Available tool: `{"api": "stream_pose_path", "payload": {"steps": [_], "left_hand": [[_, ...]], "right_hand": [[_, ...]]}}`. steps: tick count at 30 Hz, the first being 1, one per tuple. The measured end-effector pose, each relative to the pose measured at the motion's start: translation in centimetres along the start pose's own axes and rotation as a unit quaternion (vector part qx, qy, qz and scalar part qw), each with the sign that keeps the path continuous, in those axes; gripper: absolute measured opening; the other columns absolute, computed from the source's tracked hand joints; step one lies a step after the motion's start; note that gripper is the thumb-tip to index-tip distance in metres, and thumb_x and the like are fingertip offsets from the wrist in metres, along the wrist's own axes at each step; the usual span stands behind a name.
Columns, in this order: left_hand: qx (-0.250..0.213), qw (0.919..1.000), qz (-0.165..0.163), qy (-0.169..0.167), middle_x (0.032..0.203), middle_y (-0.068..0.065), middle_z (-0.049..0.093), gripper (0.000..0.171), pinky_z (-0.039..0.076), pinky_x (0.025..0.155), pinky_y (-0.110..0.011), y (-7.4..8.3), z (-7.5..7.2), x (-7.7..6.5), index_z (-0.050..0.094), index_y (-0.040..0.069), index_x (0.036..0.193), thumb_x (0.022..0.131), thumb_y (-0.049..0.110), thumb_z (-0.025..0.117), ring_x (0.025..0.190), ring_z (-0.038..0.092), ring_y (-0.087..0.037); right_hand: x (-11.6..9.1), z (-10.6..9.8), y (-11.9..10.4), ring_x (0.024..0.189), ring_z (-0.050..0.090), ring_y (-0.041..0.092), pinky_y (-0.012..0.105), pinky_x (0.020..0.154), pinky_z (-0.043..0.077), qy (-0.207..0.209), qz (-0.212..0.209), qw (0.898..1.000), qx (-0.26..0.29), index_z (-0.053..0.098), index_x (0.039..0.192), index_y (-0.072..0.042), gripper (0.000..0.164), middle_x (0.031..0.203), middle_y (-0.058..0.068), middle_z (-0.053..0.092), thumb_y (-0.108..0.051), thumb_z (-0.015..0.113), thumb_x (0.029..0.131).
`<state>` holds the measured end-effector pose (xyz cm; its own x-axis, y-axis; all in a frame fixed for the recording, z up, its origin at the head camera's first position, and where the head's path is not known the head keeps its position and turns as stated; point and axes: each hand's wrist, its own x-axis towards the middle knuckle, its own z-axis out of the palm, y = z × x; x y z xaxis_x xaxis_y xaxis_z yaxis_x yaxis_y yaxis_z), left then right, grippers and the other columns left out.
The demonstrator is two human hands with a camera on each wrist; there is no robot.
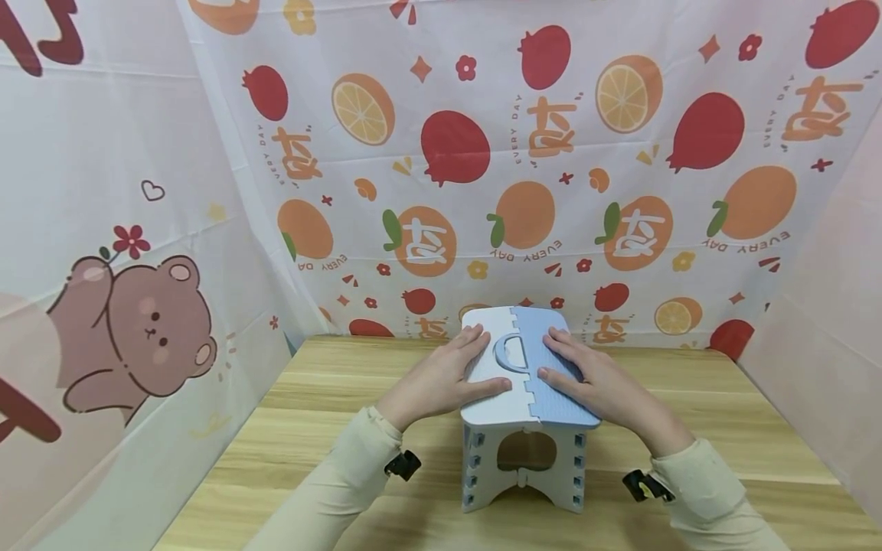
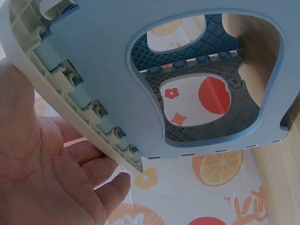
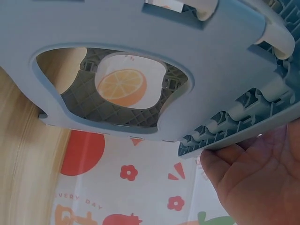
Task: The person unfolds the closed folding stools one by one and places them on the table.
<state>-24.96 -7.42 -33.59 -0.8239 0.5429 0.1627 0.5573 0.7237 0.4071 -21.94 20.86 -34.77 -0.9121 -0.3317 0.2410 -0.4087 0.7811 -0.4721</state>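
Observation:
A folding step stool (image 1: pixel 561 398) stands unfolded on the table, its top half white and half light blue, with a looped carry handle (image 1: pixel 501 352) in the middle. My left hand (image 1: pixel 448 376) rests on the white half with its fingers spread. Across from it, my right hand (image 1: pixel 601 376) lies on the blue half, fingers extended. The left wrist view shows the ribbed underside of the white edge beside the left hand (image 2: pixel 61 159). Below the blue edge, the right wrist view catches the right hand (image 3: pixel 258 173). Both wrist views look through openings in the blue side panels (image 2: pixel 93 51).
The stool stands on a wood-grain table (image 1: pixel 331 428). Behind it hangs a fruit-patterned cloth (image 1: pixel 386 191), and a cloth with a printed bear (image 1: pixel 151 329) hangs at the left. Each wrist carries a small black device (image 1: pixel 403 464).

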Motion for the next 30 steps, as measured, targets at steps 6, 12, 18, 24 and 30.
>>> {"api": "stream_pose_path", "payload": {"steps": [6,12,18,24,30], "left_hand": [[-0.001,1.0000,0.000,0.003,0.177,-0.010,0.031,0.095,0.037,0.130,-0.056,-0.1,0.1,-0.4,0.041,0.011,0.166,0.095,0.067,0.070,0.164,0.031,-0.032],[-0.005,1.0000,0.002,0.008,0.177,-0.010,0.032,0.094,0.037,0.130,-0.056,-0.1,0.0,-0.7,0.042,0.011,0.166,0.095,0.067,0.070,0.164,0.031,-0.032],[-0.008,0.9999,-0.001,0.010,0.177,-0.009,0.032,0.094,0.038,0.129,-0.056,-0.1,0.0,-0.8,0.042,0.012,0.166,0.095,0.067,0.070,0.165,0.031,-0.031],[-0.024,0.9995,0.002,0.019,0.177,-0.010,0.031,0.090,0.036,0.130,-0.057,-0.1,-0.1,-1.1,0.042,0.012,0.166,0.098,0.064,0.069,0.165,0.030,-0.031],[-0.054,0.9962,-0.010,0.067,0.176,-0.010,0.033,0.080,0.031,0.132,-0.058,-1.5,-0.2,-1.9,0.037,0.011,0.168,0.106,0.056,0.062,0.166,0.027,-0.031]], "right_hand": [[-0.2,0.2,-0.3,0.162,0.028,0.049,0.079,0.121,0.031,0.002,-0.002,1.000,0.003,0.046,0.163,-0.010,0.071,0.174,0.018,0.034,-0.050,0.061,0.107],[-0.2,0.3,-0.3,0.162,0.028,0.049,0.078,0.121,0.031,0.004,-0.005,1.000,0.006,0.046,0.163,-0.009,0.071,0.174,0.018,0.034,-0.049,0.062,0.106],[-0.3,0.2,-0.5,0.161,0.029,0.049,0.078,0.122,0.031,0.004,-0.009,1.000,0.004,0.046,0.163,-0.008,0.072,0.174,0.019,0.034,-0.049,0.062,0.107],[-0.6,0.0,-0.3,0.162,0.029,0.047,0.076,0.122,0.032,0.013,-0.013,1.000,0.011,0.048,0.162,-0.009,0.070,0.173,0.018,0.036,-0.048,0.063,0.106],[-1.4,-0.5,0.3,0.159,0.035,0.048,0.073,0.123,0.033,0.051,-0.023,0.998,0.031,0.051,0.159,-0.005,0.061,0.170,0.020,0.042,-0.040,0.062,0.109]]}}
